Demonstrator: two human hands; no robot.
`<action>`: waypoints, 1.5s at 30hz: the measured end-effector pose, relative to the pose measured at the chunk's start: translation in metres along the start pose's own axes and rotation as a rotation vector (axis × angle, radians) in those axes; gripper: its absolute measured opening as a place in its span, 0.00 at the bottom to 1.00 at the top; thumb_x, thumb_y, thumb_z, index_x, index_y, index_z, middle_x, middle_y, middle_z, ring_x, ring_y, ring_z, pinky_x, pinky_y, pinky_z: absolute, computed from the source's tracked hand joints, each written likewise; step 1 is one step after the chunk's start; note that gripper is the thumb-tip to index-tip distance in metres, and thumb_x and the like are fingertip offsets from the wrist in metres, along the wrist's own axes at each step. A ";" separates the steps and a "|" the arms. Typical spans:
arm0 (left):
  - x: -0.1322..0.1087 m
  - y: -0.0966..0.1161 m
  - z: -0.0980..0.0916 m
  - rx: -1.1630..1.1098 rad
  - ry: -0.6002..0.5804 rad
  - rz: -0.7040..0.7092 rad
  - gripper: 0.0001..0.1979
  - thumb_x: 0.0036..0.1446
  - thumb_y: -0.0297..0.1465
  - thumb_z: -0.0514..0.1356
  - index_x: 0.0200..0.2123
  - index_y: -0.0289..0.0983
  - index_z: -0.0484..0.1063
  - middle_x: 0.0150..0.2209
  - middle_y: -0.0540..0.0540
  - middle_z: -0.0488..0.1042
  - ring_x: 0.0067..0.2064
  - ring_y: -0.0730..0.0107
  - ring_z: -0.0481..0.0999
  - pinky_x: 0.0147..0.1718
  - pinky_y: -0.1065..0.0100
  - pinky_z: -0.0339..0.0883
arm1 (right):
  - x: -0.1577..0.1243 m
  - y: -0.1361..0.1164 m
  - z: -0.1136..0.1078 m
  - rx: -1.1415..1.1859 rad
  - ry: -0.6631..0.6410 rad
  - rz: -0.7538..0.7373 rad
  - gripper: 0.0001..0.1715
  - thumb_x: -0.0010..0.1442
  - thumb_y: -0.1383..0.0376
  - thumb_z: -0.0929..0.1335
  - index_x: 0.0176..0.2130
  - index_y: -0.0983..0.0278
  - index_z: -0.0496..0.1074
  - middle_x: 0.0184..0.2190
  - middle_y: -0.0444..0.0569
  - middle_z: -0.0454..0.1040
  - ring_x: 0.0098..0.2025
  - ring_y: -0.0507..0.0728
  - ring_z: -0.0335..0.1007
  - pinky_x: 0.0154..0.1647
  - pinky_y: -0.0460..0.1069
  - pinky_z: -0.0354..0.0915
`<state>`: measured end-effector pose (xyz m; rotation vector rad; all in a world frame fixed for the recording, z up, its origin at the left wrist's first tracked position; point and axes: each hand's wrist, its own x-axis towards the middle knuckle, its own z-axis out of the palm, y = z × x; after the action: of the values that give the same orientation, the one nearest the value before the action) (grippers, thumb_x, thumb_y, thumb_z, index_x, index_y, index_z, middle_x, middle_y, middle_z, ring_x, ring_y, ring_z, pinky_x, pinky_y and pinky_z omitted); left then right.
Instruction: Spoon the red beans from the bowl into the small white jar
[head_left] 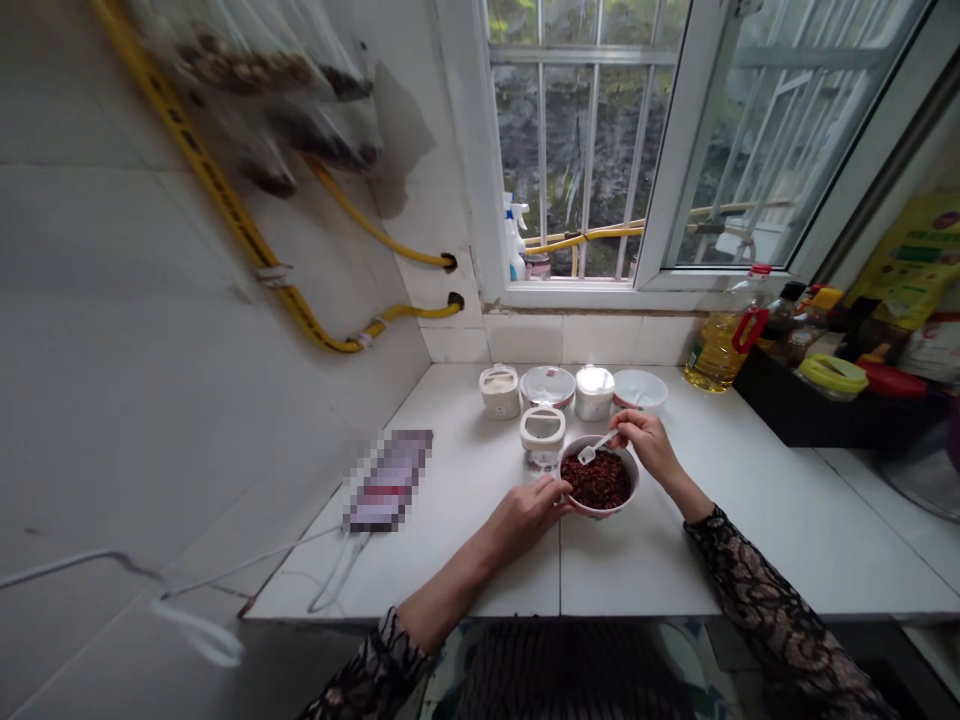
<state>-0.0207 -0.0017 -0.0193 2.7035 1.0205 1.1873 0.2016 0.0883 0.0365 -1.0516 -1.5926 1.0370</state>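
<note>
A white bowl near the middle of the counter holds dark red, chopped-looking food, perhaps dried chili. My left hand grips the bowl's left rim, with fingers at its side and the thumb at the edge. Between the closed fingers of my right hand is a small white spoon, its scoop over the food; I cannot tell whether it touches. Just behind the bowl stands a clear jar with a white lid.
Behind are two white-lidded containers, a covered bowl and a white bowl. An oil bottle and a black box of condiments stand right. A blurred flat object with a cable lies left.
</note>
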 end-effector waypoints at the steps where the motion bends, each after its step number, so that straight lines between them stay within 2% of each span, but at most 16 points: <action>1: 0.000 0.000 0.000 -0.002 -0.001 -0.002 0.09 0.69 0.33 0.50 0.44 0.35 0.66 0.34 0.45 0.74 0.32 0.70 0.77 0.30 0.72 0.72 | 0.000 0.000 0.000 -0.004 -0.007 -0.001 0.08 0.45 0.63 0.63 0.24 0.63 0.70 0.14 0.43 0.71 0.19 0.53 0.64 0.24 0.47 0.60; 8: 0.000 0.000 0.000 -0.020 -0.006 -0.006 0.09 0.69 0.32 0.50 0.44 0.35 0.66 0.34 0.44 0.74 0.33 0.70 0.77 0.30 0.72 0.71 | 0.000 -0.003 0.000 0.022 -0.058 0.024 0.08 0.44 0.65 0.63 0.22 0.63 0.71 0.12 0.42 0.69 0.18 0.51 0.62 0.22 0.46 0.57; 16: -0.001 0.000 -0.001 -0.026 -0.013 -0.013 0.09 0.69 0.32 0.51 0.45 0.35 0.67 0.34 0.45 0.74 0.33 0.70 0.77 0.31 0.72 0.72 | 0.005 0.000 -0.005 0.124 -0.016 0.139 0.07 0.40 0.65 0.64 0.20 0.64 0.71 0.11 0.43 0.69 0.16 0.51 0.61 0.19 0.46 0.56; 26: 0.000 0.001 0.000 0.000 -0.003 -0.015 0.09 0.69 0.34 0.51 0.44 0.34 0.67 0.35 0.44 0.75 0.33 0.70 0.77 0.31 0.72 0.73 | 0.007 -0.005 -0.002 0.181 0.012 0.172 0.08 0.41 0.63 0.65 0.24 0.65 0.72 0.15 0.45 0.73 0.18 0.51 0.65 0.22 0.46 0.61; 28: 0.000 0.000 0.001 0.000 -0.005 -0.020 0.09 0.69 0.33 0.51 0.44 0.35 0.67 0.35 0.44 0.75 0.33 0.70 0.77 0.31 0.72 0.73 | 0.006 -0.010 0.005 0.184 0.036 0.126 0.09 0.45 0.62 0.66 0.27 0.65 0.72 0.18 0.46 0.75 0.20 0.52 0.67 0.24 0.47 0.63; 30: 0.000 0.000 0.001 0.005 -0.001 -0.020 0.08 0.69 0.33 0.51 0.44 0.35 0.67 0.35 0.45 0.75 0.32 0.71 0.77 0.30 0.72 0.73 | 0.003 -0.017 0.015 0.134 0.077 0.011 0.10 0.51 0.60 0.66 0.31 0.64 0.71 0.22 0.47 0.77 0.23 0.54 0.69 0.27 0.48 0.65; 32: 0.000 0.000 0.001 0.009 0.002 -0.015 0.09 0.69 0.33 0.51 0.44 0.35 0.67 0.35 0.45 0.75 0.32 0.71 0.77 0.30 0.72 0.72 | -0.001 -0.023 0.026 -0.009 0.104 -0.177 0.10 0.58 0.60 0.64 0.36 0.63 0.71 0.27 0.48 0.78 0.28 0.55 0.72 0.30 0.49 0.66; 34: 0.000 0.000 0.001 0.018 0.001 -0.014 0.10 0.69 0.33 0.50 0.44 0.35 0.67 0.34 0.45 0.74 0.32 0.71 0.77 0.30 0.72 0.72 | -0.004 -0.027 0.034 -0.223 0.074 -0.421 0.10 0.63 0.63 0.61 0.37 0.63 0.71 0.30 0.50 0.78 0.32 0.57 0.73 0.35 0.51 0.66; 36: 0.000 0.000 0.001 0.034 0.003 -0.014 0.10 0.69 0.34 0.50 0.44 0.35 0.67 0.34 0.45 0.74 0.31 0.71 0.77 0.29 0.72 0.72 | -0.007 -0.029 0.039 -0.437 0.004 -0.649 0.12 0.64 0.67 0.60 0.36 0.62 0.72 0.31 0.51 0.79 0.34 0.58 0.73 0.40 0.53 0.64; 38: -0.001 0.000 0.002 0.044 0.012 -0.010 0.11 0.70 0.35 0.50 0.44 0.34 0.67 0.34 0.45 0.74 0.31 0.70 0.77 0.29 0.72 0.72 | -0.007 -0.030 0.037 -0.567 -0.037 -0.778 0.13 0.64 0.70 0.59 0.36 0.62 0.72 0.32 0.50 0.79 0.34 0.58 0.72 0.42 0.54 0.63; 40: -0.001 -0.001 0.002 0.039 0.012 -0.005 0.11 0.70 0.35 0.50 0.44 0.34 0.67 0.34 0.45 0.74 0.32 0.70 0.77 0.29 0.72 0.72 | -0.006 -0.029 0.030 -0.582 0.002 -0.786 0.12 0.64 0.71 0.60 0.37 0.62 0.71 0.31 0.49 0.79 0.34 0.57 0.72 0.43 0.54 0.63; 43: -0.001 -0.001 0.002 0.022 0.009 0.000 0.10 0.69 0.34 0.50 0.45 0.35 0.67 0.35 0.44 0.75 0.32 0.70 0.78 0.30 0.72 0.73 | -0.005 -0.028 0.011 -0.521 0.117 -0.696 0.10 0.63 0.69 0.61 0.35 0.62 0.71 0.26 0.46 0.78 0.32 0.57 0.72 0.42 0.53 0.63; 45: 0.000 -0.001 0.002 0.015 0.014 0.003 0.10 0.69 0.34 0.50 0.44 0.35 0.66 0.35 0.44 0.75 0.32 0.70 0.78 0.30 0.72 0.73 | -0.004 -0.025 -0.002 -0.535 0.139 -0.651 0.10 0.61 0.69 0.62 0.32 0.61 0.71 0.22 0.45 0.76 0.30 0.57 0.71 0.41 0.52 0.63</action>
<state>-0.0204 -0.0006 -0.0211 2.7125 1.0313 1.2058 0.1999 0.0773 0.0598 -0.8119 -1.9528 0.0979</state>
